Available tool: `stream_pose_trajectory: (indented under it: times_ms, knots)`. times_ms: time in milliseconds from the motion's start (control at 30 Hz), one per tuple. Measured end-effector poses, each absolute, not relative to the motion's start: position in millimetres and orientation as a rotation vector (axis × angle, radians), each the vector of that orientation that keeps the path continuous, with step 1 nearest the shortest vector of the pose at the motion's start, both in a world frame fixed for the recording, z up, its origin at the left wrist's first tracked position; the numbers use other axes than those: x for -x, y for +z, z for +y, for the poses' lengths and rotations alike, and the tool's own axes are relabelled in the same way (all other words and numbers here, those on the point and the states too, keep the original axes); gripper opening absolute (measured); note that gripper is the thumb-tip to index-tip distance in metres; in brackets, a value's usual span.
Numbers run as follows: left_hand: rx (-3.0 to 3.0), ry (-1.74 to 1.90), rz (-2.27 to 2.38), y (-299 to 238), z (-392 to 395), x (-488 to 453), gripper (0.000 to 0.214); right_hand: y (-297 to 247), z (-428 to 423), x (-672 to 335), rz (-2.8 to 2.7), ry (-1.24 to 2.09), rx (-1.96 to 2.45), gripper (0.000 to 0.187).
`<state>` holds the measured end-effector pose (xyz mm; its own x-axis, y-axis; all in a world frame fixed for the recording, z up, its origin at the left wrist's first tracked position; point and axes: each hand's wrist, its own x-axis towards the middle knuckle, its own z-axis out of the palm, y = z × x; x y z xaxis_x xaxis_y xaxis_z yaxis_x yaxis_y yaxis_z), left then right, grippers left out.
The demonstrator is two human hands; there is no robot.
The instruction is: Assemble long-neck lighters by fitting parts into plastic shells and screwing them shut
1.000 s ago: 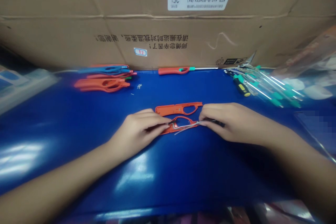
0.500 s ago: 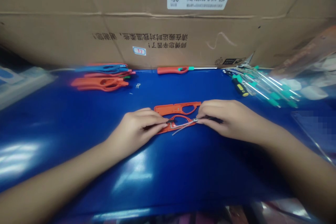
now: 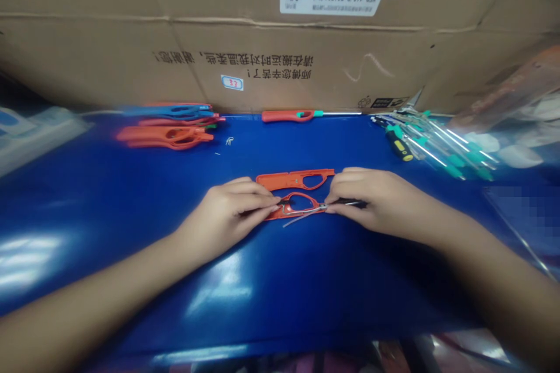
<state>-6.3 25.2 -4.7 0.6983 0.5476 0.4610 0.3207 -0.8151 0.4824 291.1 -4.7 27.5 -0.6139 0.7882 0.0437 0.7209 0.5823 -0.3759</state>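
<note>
An orange lighter half-shell (image 3: 301,210) with a finger loop lies on the table between my hands. My left hand (image 3: 234,208), closed in a pinch, holds a small black part (image 3: 286,202) over the shell's left portion. From about there a thin pale wire (image 3: 301,211) runs right along the shell. Thumb and fingertips of my right hand (image 3: 371,195) are pressed together on a small metal piece (image 3: 323,206) at the shell's right end; a dark stub (image 3: 354,203) shows between these fingers. A loose grey end (image 3: 297,221) sticks out below the shell. Just behind lies a matching orange half-shell (image 3: 284,180).
Along the cardboard box (image 3: 131,41) at the back lies a red lighter (image 3: 284,116) with a metal tube. Orange and blue shells (image 3: 168,136) are stacked left. Rods with green parts (image 3: 437,145) and a yellow-black screwdriver (image 3: 400,147) lie right. Tiny bits (image 3: 230,141) lie on the blue table (image 3: 262,315).
My right hand has shifted slightly left and down with the metal piece, and the dark stub shows more clearly between its fingers. My left hand keeps its pinch.
</note>
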Motion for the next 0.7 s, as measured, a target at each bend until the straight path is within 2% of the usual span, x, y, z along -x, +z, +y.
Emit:
stream_pose_trajectory:
  times_ms: [700]
  knots:
    - [-2.531, 0.876, 0.711, -8.1, 22.9, -1.6, 0.013, 30.6, -5.9, -276.0, -2.401, 0.822, 1.451, 0.015]
